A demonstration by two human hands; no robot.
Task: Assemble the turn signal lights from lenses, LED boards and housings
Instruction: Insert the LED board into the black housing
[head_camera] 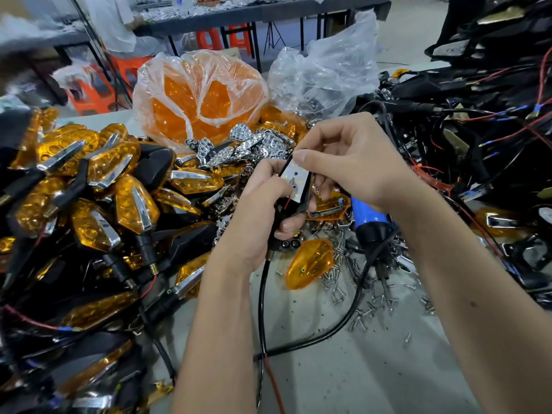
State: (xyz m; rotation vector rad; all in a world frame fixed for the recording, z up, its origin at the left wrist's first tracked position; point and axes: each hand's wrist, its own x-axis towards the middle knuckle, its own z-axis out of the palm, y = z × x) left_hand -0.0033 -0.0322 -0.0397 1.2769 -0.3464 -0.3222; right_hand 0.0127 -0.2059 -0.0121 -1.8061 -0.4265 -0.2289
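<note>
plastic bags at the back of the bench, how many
2: one bag of orange lenses behind the chrome reflector pile, and one clear crumpled bag just to its right. Others may be hidden behind the piles.

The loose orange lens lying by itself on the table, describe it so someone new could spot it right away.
Start at the two hands working mid-table, then drop just below the left hand. There the single amber lens lies on bare grey tabletop beside scattered screws. Unlike the heaped lights on the left, it has no black housing or chrome trim.
</note>
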